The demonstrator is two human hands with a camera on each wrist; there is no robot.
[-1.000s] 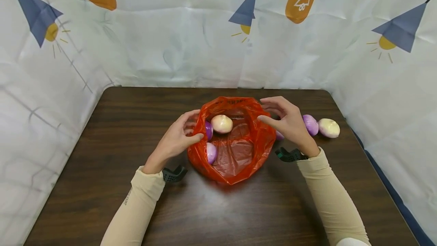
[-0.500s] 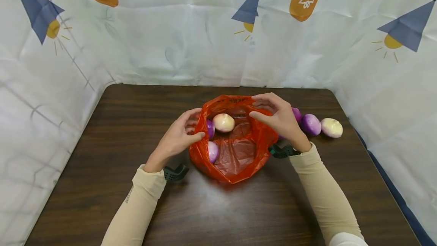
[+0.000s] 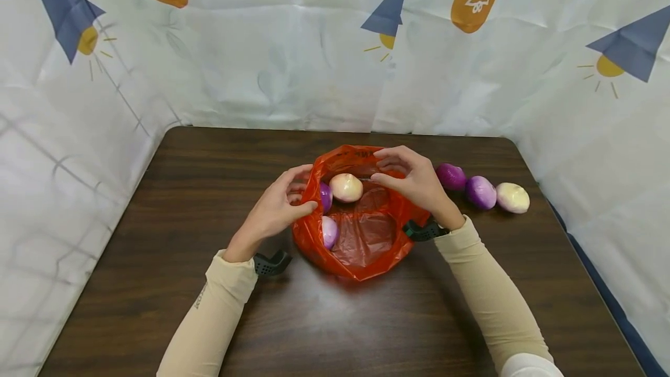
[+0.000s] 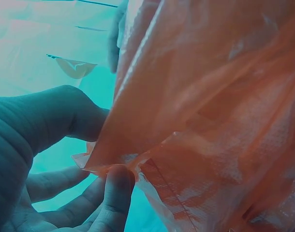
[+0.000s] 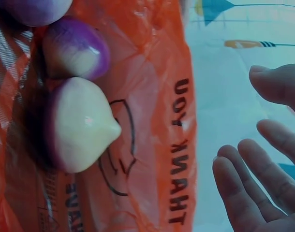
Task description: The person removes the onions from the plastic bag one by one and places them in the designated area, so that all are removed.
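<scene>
A red plastic bag (image 3: 313, 249) stands on the table with its mouth wide. Inside lie a pale onion (image 3: 346, 188), a purple onion (image 3: 325, 196) and a lighter purple onion (image 3: 330, 232), all toward the left side. My left hand (image 3: 276, 208) pinches the left edge of the bag; in the left wrist view the thumb and a finger meet at the plastic. Over the bag's far right rim hovers my right hand (image 3: 413, 179), thumb and fingers apart. The right wrist view has this hand (image 5: 268, 159) holding nothing, beside printed lettering on the bag.
On the dark wood table (image 3: 335, 330), to the right of the bag, a deep purple onion (image 3: 451, 177), a light purple onion (image 3: 480, 192) and a cream onion (image 3: 513, 198) sit in a row. A patterned white cloth (image 3: 314, 74) hangs behind and at the sides.
My right hand has moved left, from the bag's right edge to over its mouth, uncovering the deep purple onion on the table. The left hand keeps its hold.
</scene>
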